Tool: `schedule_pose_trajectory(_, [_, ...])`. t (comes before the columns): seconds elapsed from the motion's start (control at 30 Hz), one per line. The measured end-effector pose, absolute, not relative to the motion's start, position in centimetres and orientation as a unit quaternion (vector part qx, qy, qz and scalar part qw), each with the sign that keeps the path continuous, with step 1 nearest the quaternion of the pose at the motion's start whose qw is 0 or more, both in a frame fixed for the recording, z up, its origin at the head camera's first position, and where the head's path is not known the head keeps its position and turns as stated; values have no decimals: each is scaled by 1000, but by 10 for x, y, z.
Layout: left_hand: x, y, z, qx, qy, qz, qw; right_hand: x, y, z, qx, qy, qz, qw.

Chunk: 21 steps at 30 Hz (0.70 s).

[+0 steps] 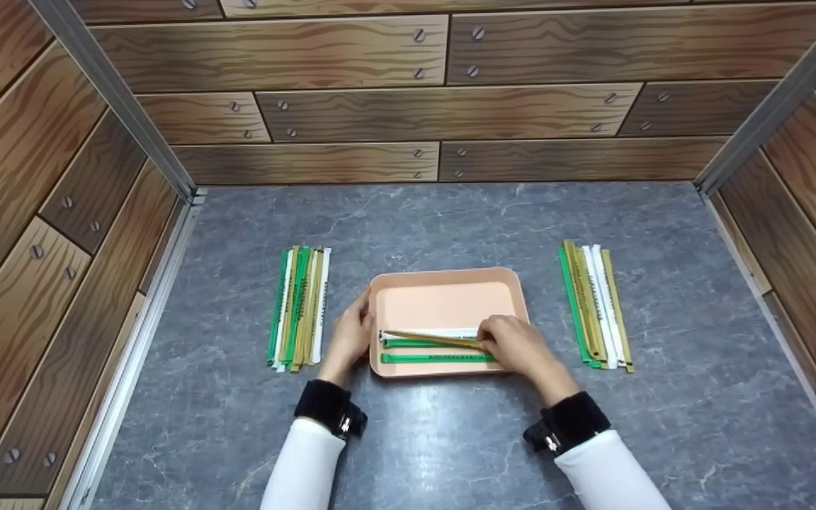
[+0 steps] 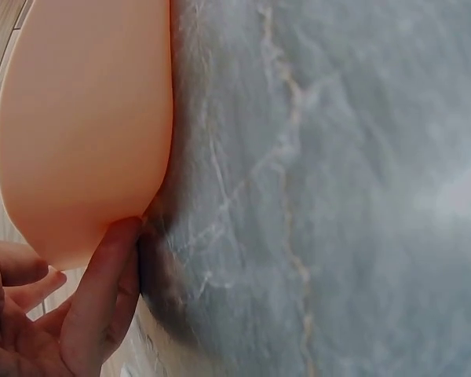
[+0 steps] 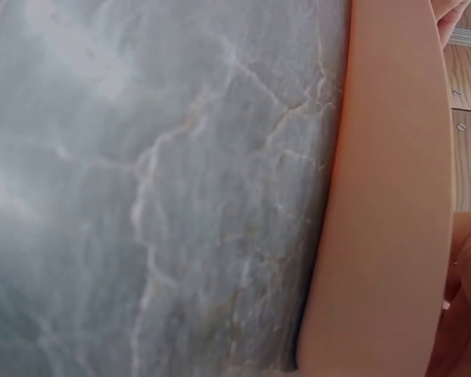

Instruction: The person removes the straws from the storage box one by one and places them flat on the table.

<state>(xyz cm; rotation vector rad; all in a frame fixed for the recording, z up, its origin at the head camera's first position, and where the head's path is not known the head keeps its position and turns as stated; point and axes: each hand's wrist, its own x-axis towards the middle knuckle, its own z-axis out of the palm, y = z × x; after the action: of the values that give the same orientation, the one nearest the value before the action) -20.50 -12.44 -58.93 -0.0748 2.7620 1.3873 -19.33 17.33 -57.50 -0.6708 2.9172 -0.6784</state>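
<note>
A shallow peach tray [image 1: 450, 278] lies on the table in the head view. My left hand [image 1: 353, 329] grips its left end, with the thumb at the rim and fingers [image 2: 102, 290] against the outer wall near the table. Over the tray's front right, my right hand [image 1: 518, 343] pinches the right end of a slim gold stick packet [image 1: 426, 338]. That packet slants across a white stick packet [image 1: 443, 331] and a green one [image 1: 408, 344]. Another green stick packet [image 1: 436, 358] lies along the tray's front side. The right wrist view shows mostly the tray wall [image 3: 385, 196], hiding the packets.
Left of the tray lies a bundle of green, white and gold stick packets [image 1: 299, 308]. A similar row of stick packets [image 1: 596, 308] lies on the right. Wood-patterned panels [image 1: 358, 117] enclose the grey marbled table [image 1: 436, 219] at the back and both sides.
</note>
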Motion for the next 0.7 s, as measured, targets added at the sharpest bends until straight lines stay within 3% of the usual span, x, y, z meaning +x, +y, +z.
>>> schedule_pose_trajectory(0.33, [-205, -124, -589, -17, 893, 449, 19, -194, 172, -570, -174, 952, -249, 23])
schedule_pose_trajectory(0.7, [-205, -125, -591, -13, 894, 448, 13, -193, 184, -553, -100, 935, -323, -107])
